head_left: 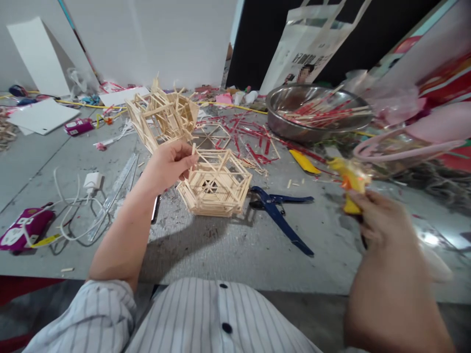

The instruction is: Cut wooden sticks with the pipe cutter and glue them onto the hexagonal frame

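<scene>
A hexagonal wooden stick model (217, 196) sits on the grey table in front of me, built from pale thin sticks with an open upper frame. My left hand (172, 164) is closed in a pinch on a wooden stick (193, 153) at the model's left upper corner. Over on the right, my right hand (380, 213) is wrapped around a yellow glue gun (349, 181), raised above the table and blurred by motion. Its nozzle points up and left, away from the model. Blue-handled cutters (281, 215) lie spread just right of the model.
Behind my left hand stands a larger stick structure (165, 117). A steel bowl (320, 115) holds red-and-pale sticks, and red scraps (253, 139) litter the table before it. White cables (73, 215) and a purple power strip (27, 228) lie left. A pink-handled bag (405, 142) is at right.
</scene>
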`<state>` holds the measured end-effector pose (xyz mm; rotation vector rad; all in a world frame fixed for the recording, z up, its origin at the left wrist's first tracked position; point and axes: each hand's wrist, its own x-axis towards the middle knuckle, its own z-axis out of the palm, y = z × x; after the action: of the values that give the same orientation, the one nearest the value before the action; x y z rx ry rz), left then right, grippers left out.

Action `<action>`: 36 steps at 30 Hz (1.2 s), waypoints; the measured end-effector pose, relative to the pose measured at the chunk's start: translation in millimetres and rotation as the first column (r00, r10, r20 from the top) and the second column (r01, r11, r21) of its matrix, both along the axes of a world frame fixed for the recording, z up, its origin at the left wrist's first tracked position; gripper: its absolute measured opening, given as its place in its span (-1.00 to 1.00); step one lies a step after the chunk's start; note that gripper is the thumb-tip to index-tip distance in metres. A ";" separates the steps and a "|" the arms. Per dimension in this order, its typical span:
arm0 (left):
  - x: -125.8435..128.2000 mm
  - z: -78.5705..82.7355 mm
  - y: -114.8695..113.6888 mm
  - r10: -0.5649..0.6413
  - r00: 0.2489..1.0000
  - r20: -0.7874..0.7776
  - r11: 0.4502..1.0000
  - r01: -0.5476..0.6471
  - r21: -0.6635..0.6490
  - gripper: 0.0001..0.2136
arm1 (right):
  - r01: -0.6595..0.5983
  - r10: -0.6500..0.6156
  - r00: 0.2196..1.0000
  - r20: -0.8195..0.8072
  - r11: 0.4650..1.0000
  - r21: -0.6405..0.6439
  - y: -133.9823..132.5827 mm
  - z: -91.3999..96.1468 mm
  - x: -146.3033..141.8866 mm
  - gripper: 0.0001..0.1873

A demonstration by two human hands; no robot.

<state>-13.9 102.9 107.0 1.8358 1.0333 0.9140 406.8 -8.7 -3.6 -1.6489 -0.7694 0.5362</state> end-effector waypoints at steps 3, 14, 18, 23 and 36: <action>-0.2 0.7 0.7 0.038 0.996 0.084 0.999 -0.039 0.006 -0.92 | 0.049 -0.017 0.954 -0.300 0.994 0.101 14.8 26.8 -18.1 -0.62; -1.0 1.4 -1.7 -0.022 0.992 -0.124 0.996 0.032 0.082 -0.76 | -0.407 0.582 0.756 -0.299 0.776 0.481 57.9 109.3 -125.2 -0.62; -0.3 1.4 -0.7 -0.028 0.979 -0.200 0.993 0.050 0.108 -0.78 | -0.416 0.620 0.743 -0.252 0.723 0.551 62.5 112.4 -149.3 -0.60; 2.9 -1.4 1.3 0.015 0.976 -0.216 0.990 0.015 0.138 -0.83 | -0.420 0.623 0.753 -0.210 0.702 0.576 62.6 108.1 -156.2 -0.71; 1.7 -3.2 5.0 -0.010 0.954 -0.299 0.991 0.049 0.122 -0.81 | -0.488 0.589 0.805 -0.077 0.729 0.480 48.0 106.9 -153.2 -0.62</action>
<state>-12.3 107.9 103.8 2.1387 1.1471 0.7122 253.6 39.3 103.4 -0.9010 -1.1195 0.8747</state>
